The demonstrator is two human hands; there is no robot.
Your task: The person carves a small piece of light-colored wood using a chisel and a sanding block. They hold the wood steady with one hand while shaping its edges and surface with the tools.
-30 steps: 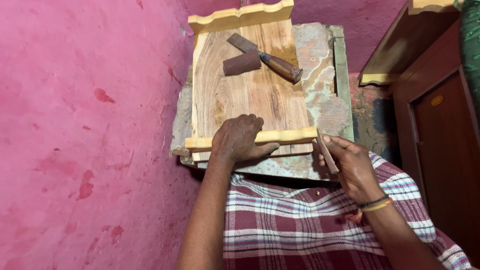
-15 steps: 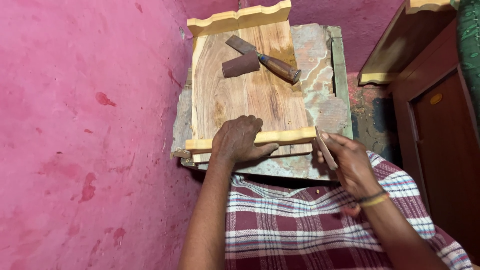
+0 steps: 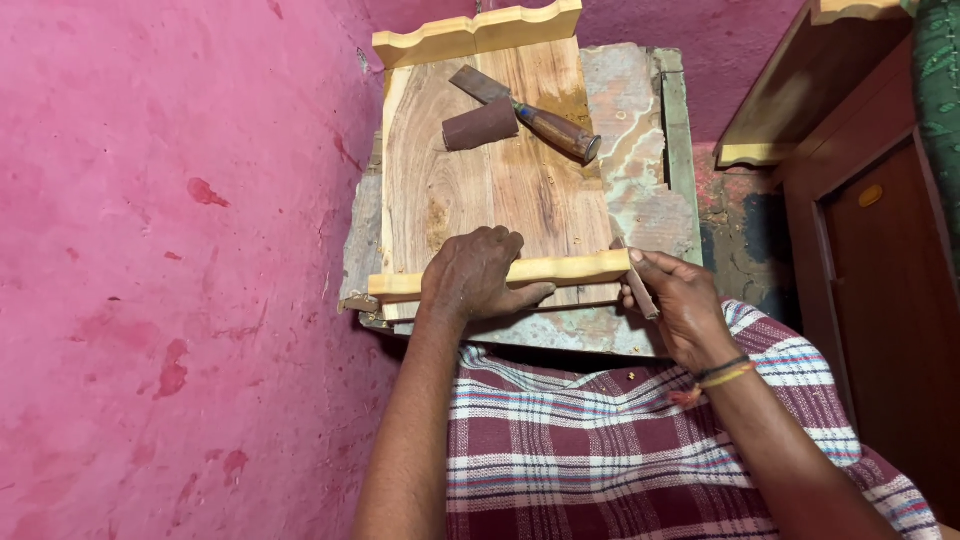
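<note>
Left hand [image 3: 478, 275] lies palm-down over the yellow moulding [image 3: 575, 270], fingers curled over its far edge and thumb stretched along the near side, so the strip is pinned flat against the near end of the board [image 3: 500, 190]; that grip looks meant to stop it sliding while its end gets worked. Right hand [image 3: 680, 305] is closed round a small folded bit of sandpaper [image 3: 638, 290], pinched betw. thumb and fingers, held right at the strip's right end, touching or almost touching it; can't tell which. So the moulding runs crosswise just in front of the person: its middle-left part under the left hand, its right tip at the right hand, its left end sticking out free past the board. Board sits on a rough worn table [image 3: 640, 190] pushed up to the pink wall [image 3: 180, 250]. At the board's far end, well apart from both hands, a chisel [image 3: 530, 115] w/ wooden handle lies at an angle, and a roll of sandpaper [image 3: 480, 127] lies just beside its blade, prob. parked there out of the way. Another yellow moulding piece [image 3: 475, 32] lies across the far edge. Dark wood cabinet [image 3: 880, 260] stands at right. Threads on the right wrist; checked cloth below.
</note>
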